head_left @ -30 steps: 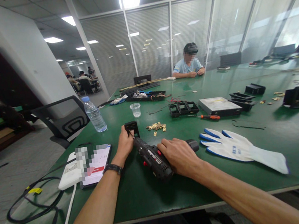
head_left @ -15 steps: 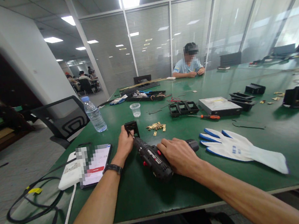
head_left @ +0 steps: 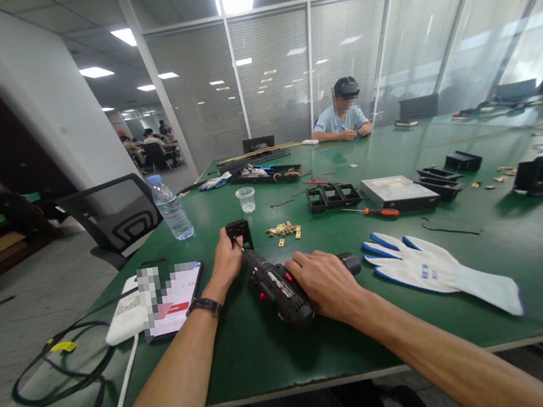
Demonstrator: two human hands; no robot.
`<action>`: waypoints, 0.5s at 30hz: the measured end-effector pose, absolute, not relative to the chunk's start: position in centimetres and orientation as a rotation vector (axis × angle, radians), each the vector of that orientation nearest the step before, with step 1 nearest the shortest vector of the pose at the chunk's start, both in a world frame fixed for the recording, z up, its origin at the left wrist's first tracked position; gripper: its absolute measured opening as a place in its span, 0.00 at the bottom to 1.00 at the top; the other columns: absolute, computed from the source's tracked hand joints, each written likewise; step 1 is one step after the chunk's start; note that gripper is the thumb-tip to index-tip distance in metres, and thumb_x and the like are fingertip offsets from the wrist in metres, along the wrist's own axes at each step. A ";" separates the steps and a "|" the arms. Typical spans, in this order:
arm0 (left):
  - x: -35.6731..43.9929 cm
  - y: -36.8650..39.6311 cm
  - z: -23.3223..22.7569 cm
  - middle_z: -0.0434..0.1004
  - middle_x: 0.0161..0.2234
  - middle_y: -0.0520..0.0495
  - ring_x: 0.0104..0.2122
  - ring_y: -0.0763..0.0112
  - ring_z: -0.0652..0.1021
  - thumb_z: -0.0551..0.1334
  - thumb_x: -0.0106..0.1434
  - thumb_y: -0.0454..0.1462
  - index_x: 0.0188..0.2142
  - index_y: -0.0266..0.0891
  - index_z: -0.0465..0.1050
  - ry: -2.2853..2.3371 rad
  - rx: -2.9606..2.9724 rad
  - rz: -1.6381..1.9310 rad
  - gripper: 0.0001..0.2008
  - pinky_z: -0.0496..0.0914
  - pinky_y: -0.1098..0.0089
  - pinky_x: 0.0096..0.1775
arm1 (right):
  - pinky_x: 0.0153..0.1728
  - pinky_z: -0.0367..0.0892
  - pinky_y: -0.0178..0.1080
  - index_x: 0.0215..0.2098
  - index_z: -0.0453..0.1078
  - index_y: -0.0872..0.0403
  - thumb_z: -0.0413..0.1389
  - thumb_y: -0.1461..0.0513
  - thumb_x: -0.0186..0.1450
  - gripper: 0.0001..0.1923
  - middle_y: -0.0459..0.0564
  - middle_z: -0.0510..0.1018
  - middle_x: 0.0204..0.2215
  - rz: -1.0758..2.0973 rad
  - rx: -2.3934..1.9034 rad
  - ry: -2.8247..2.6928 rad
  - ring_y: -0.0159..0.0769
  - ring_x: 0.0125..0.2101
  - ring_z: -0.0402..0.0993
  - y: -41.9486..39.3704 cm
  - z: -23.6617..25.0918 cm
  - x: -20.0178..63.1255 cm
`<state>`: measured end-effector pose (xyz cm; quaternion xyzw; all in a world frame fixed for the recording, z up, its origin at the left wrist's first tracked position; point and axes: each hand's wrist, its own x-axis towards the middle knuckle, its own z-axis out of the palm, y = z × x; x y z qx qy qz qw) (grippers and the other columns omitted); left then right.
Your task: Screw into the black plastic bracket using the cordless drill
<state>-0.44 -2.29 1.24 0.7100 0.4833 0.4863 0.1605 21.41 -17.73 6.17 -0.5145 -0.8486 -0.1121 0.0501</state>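
Note:
My right hand [head_left: 328,283] is wrapped round the grip of a black cordless drill [head_left: 284,292] with red buttons, which lies slanted over the green table. The drill's nose points away and left, its tip at a small black plastic frame [head_left: 241,231]. That frame is held by my left hand [head_left: 227,257], fingers closed on its near left side; the bit's contact with it is too small to make out. Just right of the frame lies a pile of small brass-coloured plates and screws [head_left: 283,230].
A phone [head_left: 174,304] and a white power bank [head_left: 128,311] with cables lie left. Behind stand a water bottle [head_left: 171,207] and plastic cup [head_left: 246,200]. Rightward are a glove [head_left: 432,268], screwdriver [head_left: 378,212], black tray [head_left: 333,197] and flat metal box [head_left: 398,192]. A person [head_left: 343,116] sits opposite.
My hands, the drill and the black frame stay practically where they were. Across the table, the seated person's head has shifted slightly.

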 end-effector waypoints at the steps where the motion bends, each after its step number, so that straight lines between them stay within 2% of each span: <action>1: -0.4 -2.3 1.2 0.73 0.40 0.43 0.41 0.62 0.74 0.55 0.63 0.42 0.46 0.38 0.64 1.381 2.028 1.386 0.14 0.67 0.61 0.45 | 0.36 0.59 0.41 0.46 0.65 0.54 0.56 0.62 0.60 0.15 0.54 0.73 0.41 -0.347 -1.556 -2.577 0.43 0.37 0.71 -17.7 6.1 21.4; 15: -0.4 -2.4 1.4 0.73 0.41 0.43 0.41 0.61 0.74 0.55 0.64 0.42 0.47 0.38 0.63 1.390 2.032 1.379 0.14 0.67 0.61 0.45 | 0.34 0.57 0.40 0.45 0.64 0.53 0.55 0.62 0.60 0.14 0.53 0.73 0.40 -0.388 -1.519 -2.565 0.42 0.35 0.70 -17.5 5.7 21.5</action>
